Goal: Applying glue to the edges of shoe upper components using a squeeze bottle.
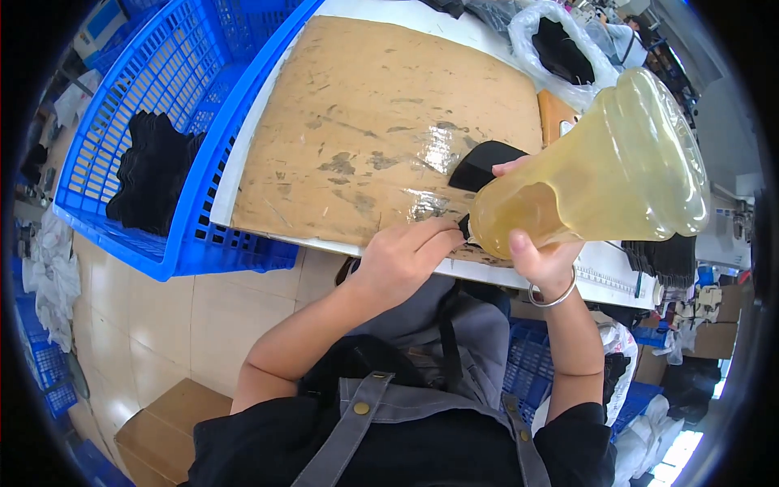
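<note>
My right hand [540, 261] is wrapped round a large translucent yellow plastic bottle [633, 154], thumb on the near side and a fingertip showing beyond it. The bottle lies tilted, its lobed base up to the right and its narrower end down to the left. A darker amber patch shows inside that end. My left hand [406, 260] is closed, its fingertips on a small black piece [465, 227] beside the narrow end; I cannot tell what it is. A flat black piece [479, 166] with a rounded edge lies on the stained cardboard sheet [349, 105], partly behind the bottle.
A blue plastic basket [166, 264] holding black wavy-edged pieces [152, 174] stands left of the table. Far right, a clear plastic bag [523, 32] holds black material. Stacked black pieces [669, 260] lie at the right end. A ruler strip [617, 286] runs along the near edge.
</note>
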The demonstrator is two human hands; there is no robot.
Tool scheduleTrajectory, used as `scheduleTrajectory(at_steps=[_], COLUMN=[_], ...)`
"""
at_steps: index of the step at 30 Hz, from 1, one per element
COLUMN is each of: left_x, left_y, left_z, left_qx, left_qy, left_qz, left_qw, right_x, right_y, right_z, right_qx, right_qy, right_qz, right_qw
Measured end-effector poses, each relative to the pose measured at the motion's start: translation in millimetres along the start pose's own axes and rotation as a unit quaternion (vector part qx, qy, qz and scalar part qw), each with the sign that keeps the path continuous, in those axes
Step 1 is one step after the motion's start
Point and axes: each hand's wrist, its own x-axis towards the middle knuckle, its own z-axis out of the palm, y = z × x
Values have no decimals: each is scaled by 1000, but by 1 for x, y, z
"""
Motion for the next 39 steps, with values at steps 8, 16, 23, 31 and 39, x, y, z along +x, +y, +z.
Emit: scheduleTrajectory(at_steps=[8, 16, 23, 31, 39], left_x=[9, 9, 11, 13, 15], left_y=[4, 0, 4, 6, 7], left_z=[-8, -5, -1, -1, 0], left_qx=[61, 63, 63, 66, 60], left_qy=[-49, -71, -47, -43, -25], left_qz=[29, 44, 30, 25, 26], left_qw=[997, 995, 996, 997, 998], right_x=[4, 6, -3, -15, -30], right_y=[-3, -2, 1, 12, 12], right_z=[-4, -13, -16, -24, -46], right_qx=[-58, -178, -79, -109, -151], right_qy=[-73, -105, -53, 35, 50], right_qz=[-6, -80, -45, -18, -5], right_qw=[996, 975, 994, 993, 987])
